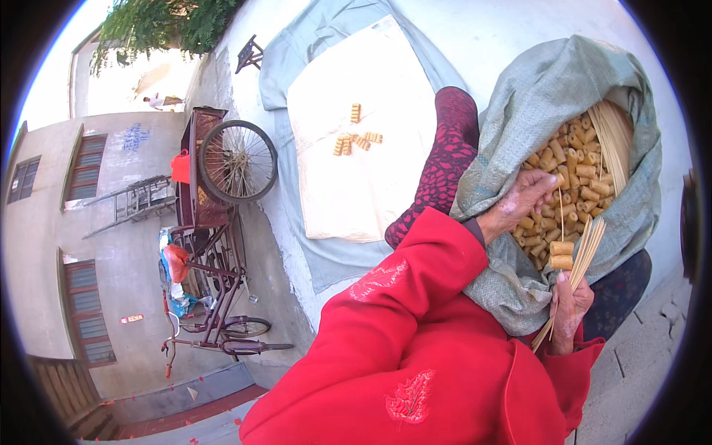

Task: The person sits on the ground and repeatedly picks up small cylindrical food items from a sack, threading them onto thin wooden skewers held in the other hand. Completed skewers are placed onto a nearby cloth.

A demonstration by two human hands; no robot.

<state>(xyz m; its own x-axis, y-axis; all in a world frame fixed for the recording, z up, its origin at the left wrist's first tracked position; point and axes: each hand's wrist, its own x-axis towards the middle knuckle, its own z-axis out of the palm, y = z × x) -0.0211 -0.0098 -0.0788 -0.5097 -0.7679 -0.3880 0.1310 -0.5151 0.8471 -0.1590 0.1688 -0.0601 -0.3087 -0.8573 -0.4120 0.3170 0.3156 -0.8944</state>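
Observation:
My left hand [517, 200] pinches a short tan cylindrical piece [559, 179] at the upper tip of a thin stick [562, 214]. Two similar cylinders [560, 255] sit threaded lower on that stick, side by side. My right hand [573, 306] grips its lower end together with a bundle of thin sticks [585, 250]. Both hands are over an open woven plastic sack [562, 72] with its rim rolled back. Inside lie many loose cylinders [595, 189] and a larger sheaf of pale sticks [612, 139].
A pale sheet [361, 194] on a blue-grey cloth [297, 256] holds several skewered groups of cylinders [356, 113]. My patterned leg [445, 150] lies between sheet and sack. A cargo tricycle [222, 278], a ladder [142, 203], a folding stool [249, 54] and a distant person [161, 102] are beyond.

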